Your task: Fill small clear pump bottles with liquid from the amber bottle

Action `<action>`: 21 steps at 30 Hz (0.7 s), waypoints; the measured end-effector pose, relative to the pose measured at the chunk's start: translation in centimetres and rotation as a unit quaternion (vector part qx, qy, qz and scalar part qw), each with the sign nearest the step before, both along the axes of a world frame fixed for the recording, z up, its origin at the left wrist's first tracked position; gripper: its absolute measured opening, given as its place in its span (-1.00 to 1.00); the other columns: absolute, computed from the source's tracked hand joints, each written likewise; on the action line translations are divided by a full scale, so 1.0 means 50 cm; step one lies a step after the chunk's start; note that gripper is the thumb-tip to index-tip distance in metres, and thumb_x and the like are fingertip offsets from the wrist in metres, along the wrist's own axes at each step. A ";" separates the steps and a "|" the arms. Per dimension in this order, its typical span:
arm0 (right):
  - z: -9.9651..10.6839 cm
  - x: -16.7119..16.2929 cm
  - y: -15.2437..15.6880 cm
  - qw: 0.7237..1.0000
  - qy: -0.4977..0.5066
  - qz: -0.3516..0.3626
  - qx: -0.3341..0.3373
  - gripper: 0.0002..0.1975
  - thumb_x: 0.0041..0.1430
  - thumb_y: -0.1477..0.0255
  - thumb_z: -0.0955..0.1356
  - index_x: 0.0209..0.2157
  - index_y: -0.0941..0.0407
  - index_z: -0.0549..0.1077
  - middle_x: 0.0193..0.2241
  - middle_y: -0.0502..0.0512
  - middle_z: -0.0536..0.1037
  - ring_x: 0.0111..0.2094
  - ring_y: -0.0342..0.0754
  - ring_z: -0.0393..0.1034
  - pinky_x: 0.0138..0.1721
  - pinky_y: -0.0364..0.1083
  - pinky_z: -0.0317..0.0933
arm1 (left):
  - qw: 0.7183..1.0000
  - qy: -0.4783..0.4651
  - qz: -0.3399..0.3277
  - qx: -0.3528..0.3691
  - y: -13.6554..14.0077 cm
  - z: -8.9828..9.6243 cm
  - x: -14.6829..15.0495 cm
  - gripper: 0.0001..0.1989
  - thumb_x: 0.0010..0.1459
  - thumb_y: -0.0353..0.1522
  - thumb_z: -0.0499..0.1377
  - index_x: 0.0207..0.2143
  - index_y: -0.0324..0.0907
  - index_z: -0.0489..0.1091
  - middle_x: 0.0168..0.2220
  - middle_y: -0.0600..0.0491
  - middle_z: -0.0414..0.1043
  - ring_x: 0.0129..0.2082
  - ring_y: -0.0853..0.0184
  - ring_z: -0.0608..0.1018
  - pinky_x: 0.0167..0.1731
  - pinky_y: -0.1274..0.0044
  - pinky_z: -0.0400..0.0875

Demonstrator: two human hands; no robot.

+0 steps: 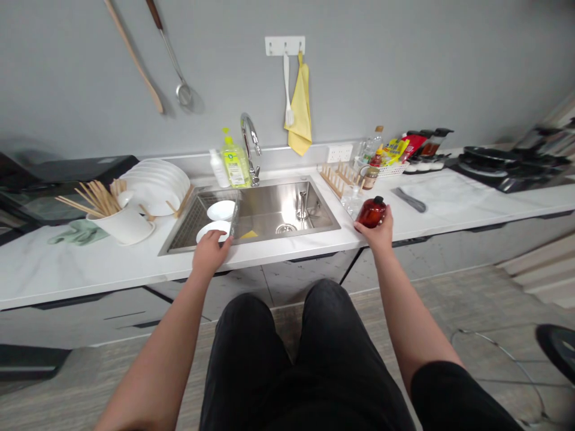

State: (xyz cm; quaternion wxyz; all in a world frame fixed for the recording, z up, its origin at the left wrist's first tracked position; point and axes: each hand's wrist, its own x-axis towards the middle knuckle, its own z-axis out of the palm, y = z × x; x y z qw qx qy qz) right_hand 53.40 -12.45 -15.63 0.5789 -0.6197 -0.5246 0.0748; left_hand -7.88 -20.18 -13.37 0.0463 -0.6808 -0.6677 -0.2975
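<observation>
My right hand (380,232) is wrapped round an amber bottle (372,214) with a black cap, at the counter's front, right of the sink. At the sink's front left edge rests my left hand (212,250), its fingers apart and reaching over the near white bowl (211,228); I cannot tell whether they touch it. Behind that sits another white bowl (221,209), both in the draining basket (191,216) on the left of the steel sink (287,206). Clear glassware (353,200) stands just left of the bottle.
Left of the sink are white plates (155,182), a chopstick holder (128,224) and a green cloth (79,232). Detergent (236,164) stands by the faucet (250,146). Rightward are a wooden rack (336,179), a jar (370,178), a grey cloth (409,199) and a stove (503,164).
</observation>
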 end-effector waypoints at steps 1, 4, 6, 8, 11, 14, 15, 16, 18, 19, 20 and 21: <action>0.004 -0.005 -0.019 0.999 -0.009 -0.033 0.018 0.36 -0.09 -0.12 0.67 0.56 0.19 0.15 0.45 0.59 0.32 0.42 0.53 0.34 0.44 0.46 0.30 | 1.000 0.000 0.001 -0.001 0.000 -0.001 -0.001 -0.51 0.49 -0.01 0.14 0.09 -0.18 0.64 0.15 -0.28 0.65 0.22 -0.16 0.63 0.29 0.15 0.48; 0.023 -0.045 -0.093 0.987 -0.046 -0.122 0.091 0.01 0.26 -0.14 0.51 0.50 0.12 0.24 0.38 0.52 0.39 0.37 0.49 0.39 0.34 0.45 0.36 | 1.000 0.002 0.006 -0.002 0.000 -0.003 -0.001 -0.49 0.51 0.00 0.13 0.11 -0.19 0.64 0.17 -0.29 0.65 0.22 -0.17 0.63 0.27 0.15 0.49; 0.043 -0.097 -0.133 0.983 -0.086 -0.112 0.114 -0.49 0.44 -0.05 0.40 0.13 0.06 0.52 0.04 0.40 0.59 0.08 0.39 0.53 0.17 0.34 0.43 | 1.000 0.003 0.010 -0.003 0.001 -0.004 0.001 -0.49 0.51 0.00 0.13 0.11 -0.20 0.64 0.17 -0.31 0.65 0.21 -0.17 0.63 0.27 0.15 0.49; 0.067 -0.165 -0.145 0.988 -0.136 0.029 0.072 -0.66 0.52 0.05 0.35 -0.24 -0.01 0.52 -0.29 0.23 0.60 -0.22 0.22 0.51 -0.04 0.18 0.42 | 1.000 0.004 0.011 -0.006 0.002 -0.004 0.003 -0.49 0.51 -0.01 0.13 0.11 -0.20 0.64 0.17 -0.32 0.65 0.21 -0.17 0.63 0.28 0.14 0.47; 0.094 -0.262 -0.103 0.954 -0.207 0.214 -0.024 -0.55 0.45 0.05 0.41 -0.47 -0.01 0.38 -0.51 0.08 0.49 -0.42 0.07 0.37 -0.27 0.05 0.21 | 1.000 0.003 0.014 -0.002 0.004 -0.002 0.003 -0.51 0.50 -0.02 0.13 0.08 -0.20 0.64 0.14 -0.32 0.65 0.21 -0.17 0.62 0.30 0.13 0.46; 0.094 -0.310 -0.035 0.944 -0.195 0.253 -0.086 -0.45 0.34 0.00 0.44 -0.58 -0.01 0.24 -0.60 0.01 0.35 -0.48 0.00 0.22 -0.34 0.02 0.03 | 1.000 -0.001 0.026 0.011 0.004 0.000 0.000 -0.62 0.47 -0.12 0.13 -0.03 -0.18 0.64 0.05 -0.30 0.66 0.15 -0.15 0.61 0.25 0.14 0.47; 0.088 -0.313 -0.016 0.947 -0.168 0.257 -0.098 -0.41 0.31 -0.04 0.44 -0.59 -0.01 0.19 -0.61 -0.02 0.30 -0.48 -0.01 0.19 -0.34 0.01 0.00 | 0.999 -0.004 0.035 0.015 0.004 0.001 -0.002 -0.67 0.44 -0.16 0.15 -0.08 -0.16 0.64 0.01 -0.29 0.66 0.11 -0.14 0.62 0.21 0.16 0.48; 0.082 -0.311 -0.001 0.949 -0.143 0.259 -0.104 -0.38 0.29 -0.09 0.43 -0.60 -0.02 0.15 -0.62 -0.03 0.25 -0.48 -0.03 0.16 -0.35 0.00 -0.01 | 0.999 -0.011 0.047 0.016 0.004 0.002 -0.004 -0.72 0.40 -0.19 0.17 -0.15 -0.14 0.62 -0.06 -0.26 0.65 0.05 -0.11 0.62 0.13 0.19 0.48; 0.068 -0.299 0.016 0.953 -0.112 0.261 -0.105 -0.35 0.26 -0.18 0.40 -0.59 -0.03 0.10 -0.61 -0.06 0.19 -0.47 -0.04 0.12 -0.36 -0.01 -0.01 | 0.997 -0.031 0.068 0.001 0.002 0.003 -0.009 -0.78 0.32 -0.17 0.24 -0.32 -0.08 0.52 -0.26 -0.16 0.60 -0.15 -0.02 0.59 -0.07 0.28 0.44; 0.062 -0.292 0.019 0.954 -0.107 0.261 -0.104 -0.34 0.25 -0.21 0.38 -0.58 -0.04 0.09 -0.60 -0.06 0.18 -0.47 -0.04 0.11 -0.36 -0.02 0.00 | 0.996 -0.041 0.074 -0.011 0.001 0.004 -0.012 -0.73 0.30 -0.14 0.25 -0.41 -0.06 0.44 -0.37 -0.09 0.53 -0.25 0.04 0.55 -0.16 0.32 0.38; 0.058 -0.286 0.020 0.954 -0.105 0.261 -0.103 -0.33 0.24 -0.24 0.37 -0.58 -0.04 0.09 -0.59 -0.06 0.18 -0.46 -0.04 0.11 -0.36 -0.02 0.01 | 0.996 -0.050 0.077 -0.021 0.000 0.004 -0.014 -0.66 0.30 -0.10 0.25 -0.48 -0.04 0.34 -0.46 -0.03 0.44 -0.34 0.10 0.48 -0.23 0.34 0.30; 0.054 -0.282 0.019 0.955 -0.103 0.260 -0.102 -0.33 0.23 -0.25 0.36 -0.57 -0.04 0.09 -0.59 -0.06 0.18 -0.46 -0.04 0.11 -0.36 -0.02 0.01 | 0.995 -0.057 0.077 -0.027 -0.002 0.005 -0.017 -0.58 0.30 -0.07 0.24 -0.53 -0.03 0.24 -0.52 0.01 0.35 -0.40 0.15 0.42 -0.27 0.36 0.23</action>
